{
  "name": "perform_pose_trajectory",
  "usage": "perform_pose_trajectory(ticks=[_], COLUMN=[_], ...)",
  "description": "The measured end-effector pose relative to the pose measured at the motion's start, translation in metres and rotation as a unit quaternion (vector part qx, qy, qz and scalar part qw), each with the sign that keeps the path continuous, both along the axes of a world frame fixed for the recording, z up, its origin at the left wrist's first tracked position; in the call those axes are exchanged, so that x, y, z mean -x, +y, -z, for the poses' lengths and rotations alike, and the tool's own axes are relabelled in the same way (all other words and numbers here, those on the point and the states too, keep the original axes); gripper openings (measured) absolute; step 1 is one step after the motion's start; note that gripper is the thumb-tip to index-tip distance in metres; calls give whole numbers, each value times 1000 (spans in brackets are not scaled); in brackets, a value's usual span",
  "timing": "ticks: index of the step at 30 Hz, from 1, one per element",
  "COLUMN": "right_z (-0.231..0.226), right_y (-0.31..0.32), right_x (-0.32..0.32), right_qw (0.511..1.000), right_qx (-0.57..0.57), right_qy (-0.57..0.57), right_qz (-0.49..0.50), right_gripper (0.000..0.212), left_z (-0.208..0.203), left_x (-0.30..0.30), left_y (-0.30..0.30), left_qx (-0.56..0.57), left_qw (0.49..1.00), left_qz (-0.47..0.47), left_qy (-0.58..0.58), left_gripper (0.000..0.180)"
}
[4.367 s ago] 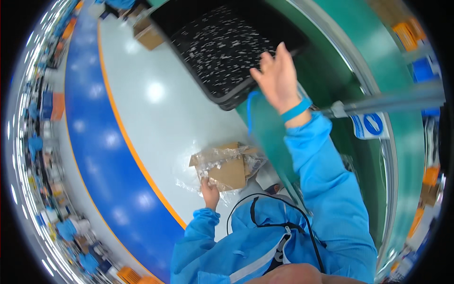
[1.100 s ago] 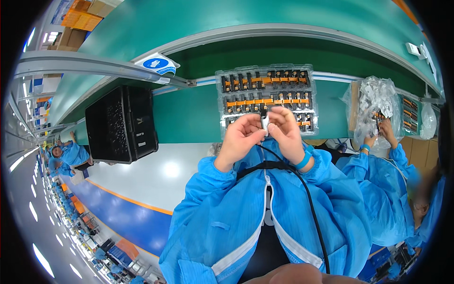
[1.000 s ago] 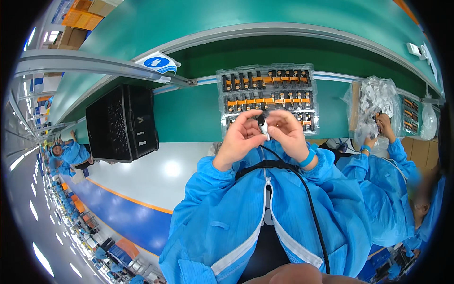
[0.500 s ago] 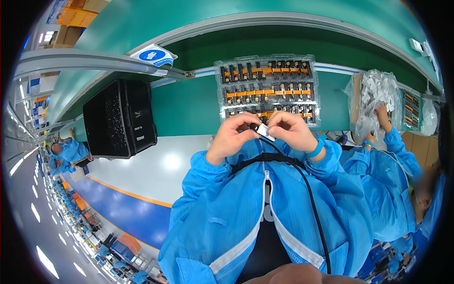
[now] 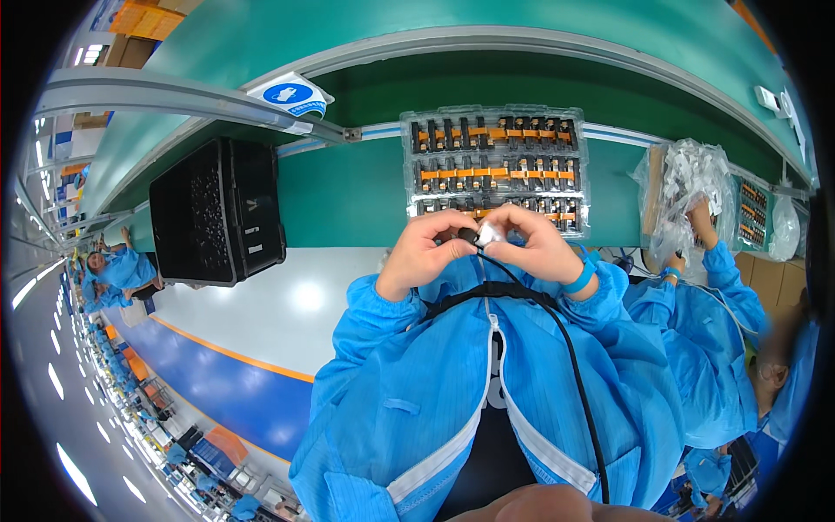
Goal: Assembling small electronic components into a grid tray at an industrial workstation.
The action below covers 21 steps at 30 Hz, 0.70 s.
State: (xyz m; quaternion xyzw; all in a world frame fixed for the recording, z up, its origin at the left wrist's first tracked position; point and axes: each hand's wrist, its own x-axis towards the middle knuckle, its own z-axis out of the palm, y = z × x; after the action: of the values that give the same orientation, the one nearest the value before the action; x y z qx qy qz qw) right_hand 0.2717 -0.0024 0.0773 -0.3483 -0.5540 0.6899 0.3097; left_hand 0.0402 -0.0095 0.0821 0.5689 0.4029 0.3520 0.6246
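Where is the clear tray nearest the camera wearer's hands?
In the head view, the clear tray is on the green bench, upper centre, just beyond the left hand and right hand.

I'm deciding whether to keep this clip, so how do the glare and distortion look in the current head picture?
Head view: the metal shelf edge bows into an arc; a bright glare patch whitens the pale floor; the white item at the right fingers is too small to make out.

Parts [image 5: 544,175] being held in a tray [image 5: 497,154] on the bench [image 5: 348,196], between bin [image 5: 255,204] at left and bag [image 5: 696,170] at right
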Motion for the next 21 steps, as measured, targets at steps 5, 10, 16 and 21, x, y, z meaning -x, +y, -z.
perform_pose_trajectory(ticks=[5, 10, 16, 21], right_z=[4, 10, -3, -13], right_y=[-1, -8, -7, -12], right_x=[11, 18, 12, 10], right_qw=[924, 937, 899, 944], right_qx=[-316, -265, -409, -188], right_qy=[-188, -163, -84, 124], right_qz=[106, 158, 130, 241], right_gripper=[26, 23, 16, 20], left_z=[8, -1, -1, 6], left_x=[-7, -13, -8, 19], left_y=[-3, 1, 1, 5], left_qx=[102, 45, 149, 155], left_qw=[989, 989, 971, 976], left_qz=[-101, -108, -185, -151], left_qy=[42, 93, 12, -8], left_gripper=[27, 27, 23, 22])
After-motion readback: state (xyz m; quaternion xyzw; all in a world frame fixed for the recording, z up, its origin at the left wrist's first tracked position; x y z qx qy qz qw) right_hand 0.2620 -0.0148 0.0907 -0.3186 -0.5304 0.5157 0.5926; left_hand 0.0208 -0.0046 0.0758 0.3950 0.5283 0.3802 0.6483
